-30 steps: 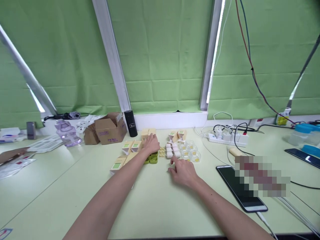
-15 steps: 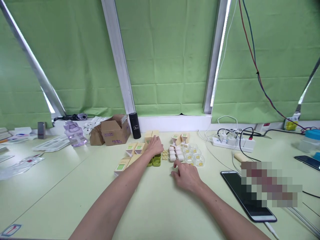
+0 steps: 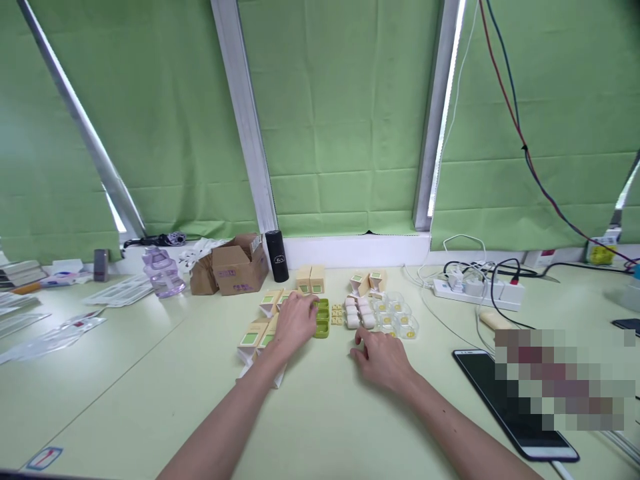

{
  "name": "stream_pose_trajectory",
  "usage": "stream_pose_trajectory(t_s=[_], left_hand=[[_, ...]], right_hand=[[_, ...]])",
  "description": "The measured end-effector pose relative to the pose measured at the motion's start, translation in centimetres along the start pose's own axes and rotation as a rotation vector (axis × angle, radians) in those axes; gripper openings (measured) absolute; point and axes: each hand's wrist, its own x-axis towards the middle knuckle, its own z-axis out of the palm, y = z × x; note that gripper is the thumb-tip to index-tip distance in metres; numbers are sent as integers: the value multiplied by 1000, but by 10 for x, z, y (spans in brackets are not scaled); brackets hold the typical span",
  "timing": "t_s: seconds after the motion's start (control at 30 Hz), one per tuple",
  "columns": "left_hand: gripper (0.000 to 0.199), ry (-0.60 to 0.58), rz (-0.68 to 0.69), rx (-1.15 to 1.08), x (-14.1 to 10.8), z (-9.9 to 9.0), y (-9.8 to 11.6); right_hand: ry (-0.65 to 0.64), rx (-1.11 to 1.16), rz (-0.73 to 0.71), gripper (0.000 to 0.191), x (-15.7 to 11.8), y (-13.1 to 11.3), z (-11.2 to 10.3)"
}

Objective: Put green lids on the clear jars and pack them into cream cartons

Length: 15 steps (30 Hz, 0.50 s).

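My left hand (image 3: 296,323) lies over the left side of the small green containers (image 3: 323,319), fingers bent and drawn together. Whatever its fingertips hold is hidden. Cream cartons with green labels (image 3: 254,335) stand beside and under that wrist, some with open white flaps. My right hand (image 3: 383,358) rests on the table with its index finger stretched out and the others loosely bent, holding nothing. Just beyond it stand white, rounded little boxes (image 3: 367,321) and clear domed cups with yellow centres (image 3: 409,327). Tiny yellow pieces (image 3: 337,315) sit between the green containers and the white boxes.
Two cartons (image 3: 310,279) stand behind the green containers, and two others (image 3: 369,283) to their right. A cardboard box (image 3: 241,268), black cylinder (image 3: 277,256) and purple bottle (image 3: 164,273) line the back left. A phone (image 3: 515,400) and a power strip (image 3: 479,293) with cables lie right.
My left hand has drawn back from the rear cartons towards me, over the left of the green containers. My right hand stays by the white boxes. The view has shifted slightly.
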Motion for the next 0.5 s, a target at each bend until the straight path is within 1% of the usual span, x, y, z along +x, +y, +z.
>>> stream_pose_trajectory(t_s=[0.1,0.2,0.37,0.5], left_hand=[[27,-18,48,9,-19,2,0],[21,-8,114,30,-31,9,-1],[11,-45,162,58,-37,19,-2],[12,-50,173,94,-37,21,-1]], right_hand=[[1,4,0,15,0,0,1],[2,1,-2,14,0,-1,1],[7,8,5,18,-1,-2,1],[22,28,-2,20,-1,-1,3]])
